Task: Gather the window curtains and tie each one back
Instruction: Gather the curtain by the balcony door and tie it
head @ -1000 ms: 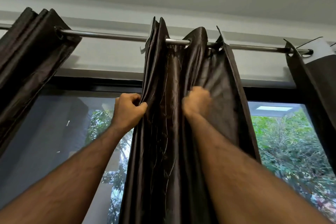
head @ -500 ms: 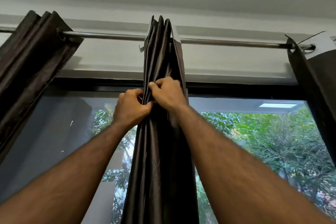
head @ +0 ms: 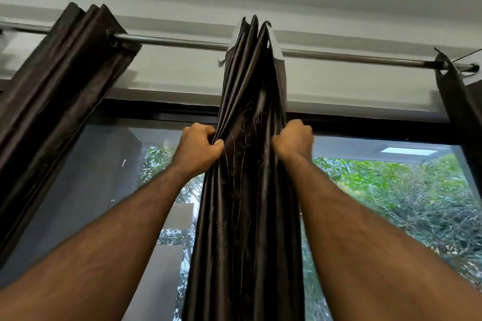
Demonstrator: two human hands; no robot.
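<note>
**Middle curtain gripped on both edges below the rod**

Grey ceiling and a pale wall band are seen above both hands, with a metal rod (head: 172, 41) run across just under them. Behind the hands a dark-framed window (head: 391, 190) is filled with green foliage on the right-hand side, while the glass beyond the left hand is dimmer and greyer; what lies behind it is hard to make out.

Between the two hands the middle curtain (head: 247, 190) is hung from the rod, bunched into narrow, dark, glossy folds. Its lower part is cut off by the bottom of the frame.

The curtain's near edge is grasped by the left hand (head: 197, 147), with the fingers curled into the folds and the thumb tip pressed on the fabric. The opposite edge is gripped by the right hand (head: 293, 139), clenched around the cloth; its fingertips are hidden behind the fabric and the hand is slightly blurred. Both forearms are raised from the lower corners.

Well outside the left hand a second gathered curtain (head: 65, 99) is slanted down from the rod, its lower end cut off at the frame edge. Beyond the right hand only a strip of a third curtain (head: 459, 101) is shown, with the rest out of view.
</note>
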